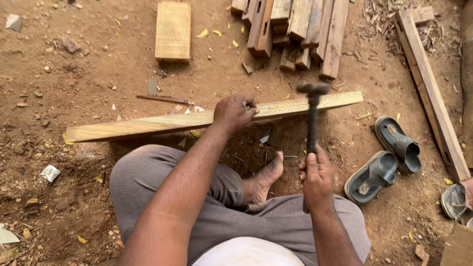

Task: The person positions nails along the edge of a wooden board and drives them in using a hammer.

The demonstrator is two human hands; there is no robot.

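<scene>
A long pale wooden plank [148,125] lies across the dirt in front of me, its right end marked with a row of small holes. My left hand [234,112] rests on the plank and pinches a thin nail [263,108] lying along its top. My right hand [316,173] grips the dark handle of a hammer [313,116], whose head hangs just above the plank to the right of the nail. I sit cross-legged; my bare foot [263,180] lies between my hands.
A stack of wooden pieces [295,29] and a thick block [173,30] lie beyond the plank. A long beam [431,91] runs down the right. Two dark sandals [387,160] sit at the right. Loose nails [289,156] and a metal rod [165,99] lie on the soil.
</scene>
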